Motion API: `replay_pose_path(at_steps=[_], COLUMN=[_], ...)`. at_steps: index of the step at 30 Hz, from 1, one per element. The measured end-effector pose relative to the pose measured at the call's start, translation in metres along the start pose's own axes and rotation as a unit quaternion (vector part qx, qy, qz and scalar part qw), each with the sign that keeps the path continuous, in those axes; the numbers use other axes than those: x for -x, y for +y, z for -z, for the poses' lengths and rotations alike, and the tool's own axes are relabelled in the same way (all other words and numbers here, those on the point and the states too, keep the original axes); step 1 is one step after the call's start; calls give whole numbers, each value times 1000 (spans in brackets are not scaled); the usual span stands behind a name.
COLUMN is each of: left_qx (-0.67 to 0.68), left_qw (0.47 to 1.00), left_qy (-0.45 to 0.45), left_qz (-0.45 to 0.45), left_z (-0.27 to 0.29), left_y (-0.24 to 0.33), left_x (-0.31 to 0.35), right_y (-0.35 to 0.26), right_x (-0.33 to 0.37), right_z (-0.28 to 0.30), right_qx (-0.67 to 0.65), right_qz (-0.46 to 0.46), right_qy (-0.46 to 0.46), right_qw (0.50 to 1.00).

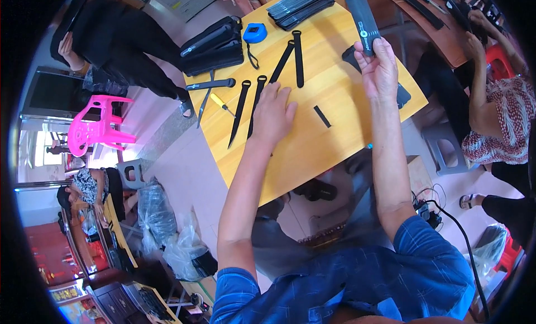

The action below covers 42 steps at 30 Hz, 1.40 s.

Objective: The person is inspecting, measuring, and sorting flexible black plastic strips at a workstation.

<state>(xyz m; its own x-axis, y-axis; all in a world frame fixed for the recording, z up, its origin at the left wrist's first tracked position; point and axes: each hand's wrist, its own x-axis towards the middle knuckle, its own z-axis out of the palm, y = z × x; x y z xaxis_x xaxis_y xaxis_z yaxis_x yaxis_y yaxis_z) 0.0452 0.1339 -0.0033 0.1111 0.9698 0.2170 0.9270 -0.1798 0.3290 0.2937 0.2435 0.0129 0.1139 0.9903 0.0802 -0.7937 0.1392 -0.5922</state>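
My right hand [381,70] is raised over the table's right side, its fingers and thumb pinching the lower end of a wide black strip [362,22] with white print. Flat on the wooden table [312,156], my left hand [273,114] has its fingers stretched out, touching the black straps. Of these looped-end straps, one [239,114] lies left of that hand, another [258,100] runs partly under it, and two more [282,61] [298,61] lie beyond. A short black strip [322,116] rests between my hands. Dark flat items [403,96] are partly hidden behind my right forearm.
A yellow-handled screwdriver [218,100], a printed black strap [212,85], black cases [212,47] and a blue tape measure [255,33] lie on the left. Stacked black strips [301,10] are at the far edge. People stand and sit around; a pink chair [100,125] stands left.
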Motion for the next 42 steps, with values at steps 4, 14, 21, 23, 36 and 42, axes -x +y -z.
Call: replay_pose_path(at_steps=[4,14,21,23,36,42], left_qx=[7,-40,125,148,123,159], left_qw=[999,997,975,958,959,956], left_qy=[34,41,183,243,254,242], left_qz=[29,46,35,35,27,37], left_z=[16,42,67,67,53,58], left_y=[-3,-56,27,43,16,14], left_x=[8,45,56,58,67,71], right_y=[0,17,68,75,90,92], right_x=[-2,9,58,76,125,128], right_z=[4,-13,-36,-41,-57,-62], right_qx=[15,23,-42,-52,165,198], right_qz=[2,-41,-232,-280,-317,-285], right_qy=[10,-17,-110,-122,-221,-261], right_qw=[1000,999,965,951,908,901])
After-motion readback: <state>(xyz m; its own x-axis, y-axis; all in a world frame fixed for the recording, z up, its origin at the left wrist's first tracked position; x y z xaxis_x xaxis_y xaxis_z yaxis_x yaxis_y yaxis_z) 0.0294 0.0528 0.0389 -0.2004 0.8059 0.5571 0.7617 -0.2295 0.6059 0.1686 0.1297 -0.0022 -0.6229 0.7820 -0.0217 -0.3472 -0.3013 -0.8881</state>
